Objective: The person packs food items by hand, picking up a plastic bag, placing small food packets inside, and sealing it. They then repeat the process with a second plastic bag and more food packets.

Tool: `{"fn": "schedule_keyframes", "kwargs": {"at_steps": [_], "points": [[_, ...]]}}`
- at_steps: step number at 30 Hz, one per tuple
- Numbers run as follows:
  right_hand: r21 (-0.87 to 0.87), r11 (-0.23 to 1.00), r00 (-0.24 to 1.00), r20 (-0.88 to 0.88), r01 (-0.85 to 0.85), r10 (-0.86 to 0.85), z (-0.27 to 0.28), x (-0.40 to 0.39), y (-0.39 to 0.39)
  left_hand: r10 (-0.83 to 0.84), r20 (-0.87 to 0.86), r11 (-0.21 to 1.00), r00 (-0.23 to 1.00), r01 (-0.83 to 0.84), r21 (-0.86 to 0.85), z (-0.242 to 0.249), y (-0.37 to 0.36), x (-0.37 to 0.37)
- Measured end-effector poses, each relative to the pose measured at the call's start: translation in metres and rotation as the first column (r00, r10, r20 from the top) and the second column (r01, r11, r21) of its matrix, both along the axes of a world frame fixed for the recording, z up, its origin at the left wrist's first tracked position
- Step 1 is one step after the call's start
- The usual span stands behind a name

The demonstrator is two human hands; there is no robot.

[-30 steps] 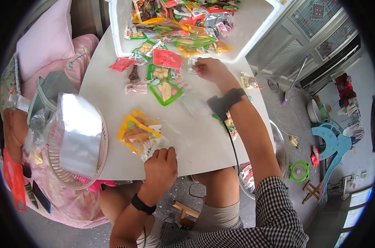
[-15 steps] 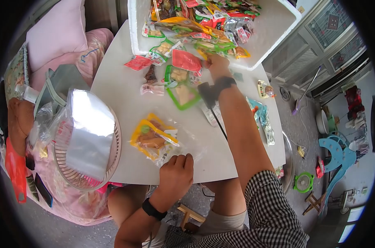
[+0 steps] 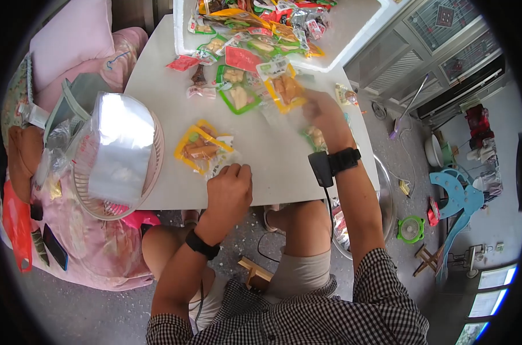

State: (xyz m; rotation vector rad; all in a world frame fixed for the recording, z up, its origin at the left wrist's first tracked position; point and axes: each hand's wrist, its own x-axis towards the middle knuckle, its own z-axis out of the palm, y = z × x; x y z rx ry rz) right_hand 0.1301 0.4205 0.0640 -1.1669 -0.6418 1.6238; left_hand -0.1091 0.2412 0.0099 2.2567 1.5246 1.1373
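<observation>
My right hand (image 3: 325, 114) is closed on the edge of a yellow-edged snack packet (image 3: 285, 89), slightly blurred, held over the table between the foam box and me. Light brown pieces show through its window. My left hand (image 3: 230, 188) is closed at the near edge of a clear plastic bag (image 3: 233, 156), with its fingers curled down. Yellow-edged snack packets (image 3: 196, 150) lie at that bag, just beyond the left fingers. Green-edged packets (image 3: 239, 99) and a red packet (image 3: 242, 58) lie on the table left of the right hand.
A white foam box (image 3: 353, 49) heaped with mixed snack packets lies at the table's far side. To the left, a pink basket (image 3: 160, 150) carries a stack of clear bags (image 3: 118, 172). A metal basin (image 3: 384, 187) stands beyond the table's right edge. A stool (image 3: 260, 273) is below.
My right hand has drawn back from the foam box's edge toward me and right, bringing a yellow-edged snack packet. The left hand stays at the clear bag. The whole view has shifted slightly.
</observation>
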Motion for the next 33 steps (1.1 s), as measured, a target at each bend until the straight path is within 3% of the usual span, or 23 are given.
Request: {"fn": "schedule_keyframes", "kwargs": {"at_steps": [4, 6, 9, 10, 12, 13, 14, 17, 18, 20, 21, 24, 27, 30, 31, 33], "points": [[0.024, 0.993, 0.989, -0.098, 0.112, -0.109, 0.005, -0.001, -0.071, 0.019, 0.061, 0.999, 0.998, -0.021, 0.036, -0.001, 0.002, -0.002], [0.205, 0.973, 0.993, 0.033, 0.104, -0.113, -0.022, 0.005, -0.098, 0.021, 0.081, 0.998, 0.996, -0.025, 0.055, -0.003, 0.002, -0.001], [0.275, 0.946, 0.970, 0.119, 0.172, -0.211, -0.057, -0.002, -0.146, 0.026, 0.083, 0.995, 0.996, -0.034, 0.095, -0.009, 0.005, 0.000], [0.310, 0.940, 0.950, 0.222, 0.146, -0.221, -0.064, -0.008, -0.165, 0.030, 0.068, 0.994, 0.997, -0.037, 0.099, -0.010, 0.005, -0.001], [0.348, 0.934, 0.781, 0.604, -0.078, -0.160, -0.068, -0.022, -0.204, 0.037, 0.046, 0.995, 0.998, -0.041, 0.092, -0.013, 0.003, -0.002], [0.305, 0.935, 0.670, 0.734, -0.179, -0.111, -0.062, -0.029, -0.218, 0.039, 0.039, 0.996, 0.998, -0.042, 0.084, -0.014, 0.003, -0.002], [0.131, 0.966, 0.644, 0.764, -0.223, 0.045, -0.048, -0.032, -0.222, 0.044, 0.035, 0.996, 0.998, -0.047, 0.080, -0.014, 0.003, -0.002], [-0.292, 0.893, 0.586, 0.676, -0.344, 0.447, -0.014, -0.032, -0.225, 0.049, -0.024, 0.997, 0.999, -0.047, 0.067, -0.013, -0.003, -0.003], [-0.071, 0.929, 0.454, 0.857, -0.363, 0.243, -0.019, -0.025, -0.221, 0.044, -0.039, 0.997, 0.998, -0.041, 0.063, -0.012, -0.005, -0.003], [0.334, 0.801, 0.187, 0.942, -0.497, -0.277, -0.036, -0.006, -0.207, 0.037, -0.070, 0.998, 0.997, -0.033, 0.052, -0.011, -0.009, -0.003], [0.273, 0.835, 0.183, 0.961, -0.478, -0.209, -0.019, -0.007, -0.201, 0.036, -0.087, 0.998, 0.996, -0.031, 0.060, -0.010, -0.011, -0.003], [0.340, 0.591, 0.157, 0.927, -0.732, -0.340, -0.020, 0.003, -0.162, 0.040, -0.123, 0.996, 0.992, -0.030, 0.081, -0.008, -0.017, -0.004], [0.010, 0.624, 0.002, 1.000, -0.781, -0.013, -0.025, 0.007, -0.135, 0.057, -0.117, 0.995, 0.991, -0.047, 0.087, -0.008, -0.018, -0.006], [-0.097, 0.631, -0.143, 0.989, -0.770, -0.022, -0.022, 0.006, -0.125, 0.078, -0.106, 0.995, 0.991, -0.071, 0.072, -0.011, -0.020, -0.009], [-0.048, 0.608, -0.120, 0.990, -0.793, -0.079, -0.026, 0.008, -0.124, 0.081, -0.104, 0.995, 0.991, -0.074, 0.069, -0.011, -0.020, -0.010], [-0.179, 0.659, -0.144, 0.984, -0.730, 0.107, -0.020, 0.008, -0.125, 0.076, -0.107, 0.995, 0.991, -0.069, 0.070, -0.013, -0.021, -0.010]]}}
